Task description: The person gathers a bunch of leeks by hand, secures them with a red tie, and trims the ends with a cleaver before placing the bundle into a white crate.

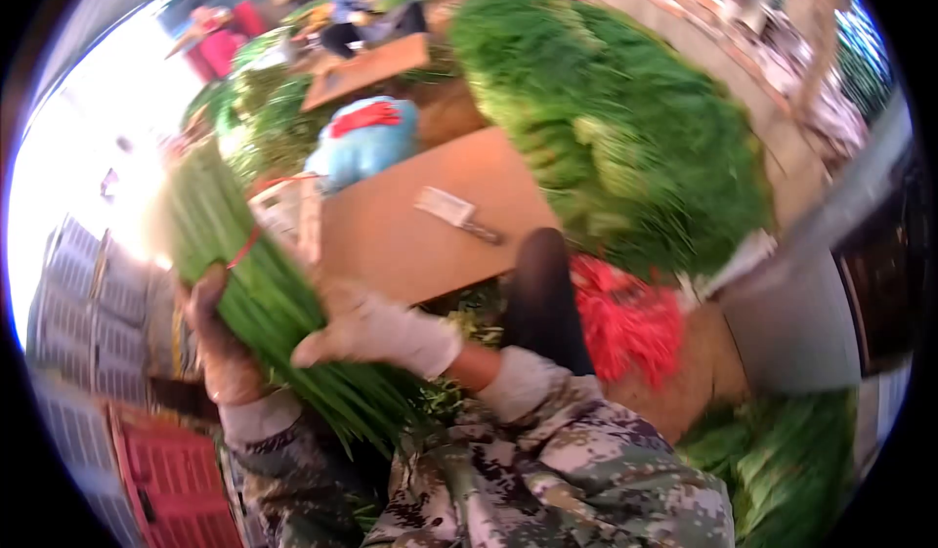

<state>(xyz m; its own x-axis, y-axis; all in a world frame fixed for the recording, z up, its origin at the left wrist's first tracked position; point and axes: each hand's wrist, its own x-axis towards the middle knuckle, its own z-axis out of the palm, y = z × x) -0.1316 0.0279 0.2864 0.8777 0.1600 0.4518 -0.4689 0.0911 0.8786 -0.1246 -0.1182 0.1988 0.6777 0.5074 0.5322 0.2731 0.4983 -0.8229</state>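
Note:
A thick bundle of garlic chives (264,284), long and flat-leaved with a red tie around it, slants across my left side. My left hand (220,343) is closed around its outer side, with the thumb just under the tie. The gloved right hand (386,333) is on the bundle's inner side, lower down. Its thumb lies across the leaves; the fingers are blurred and partly hidden at the bundle's edge. In front of me, a cleaver (449,208) with a pale blade lies flat on a brown board (391,245), apart from both hands.
A large heap of greens (625,147) lies to the right, with red ties (630,318) near my knee. Beyond the board sits a light-blue bundle (363,143). Crates, including a red one (181,475), stand at left. Another person (366,6) sits farther back.

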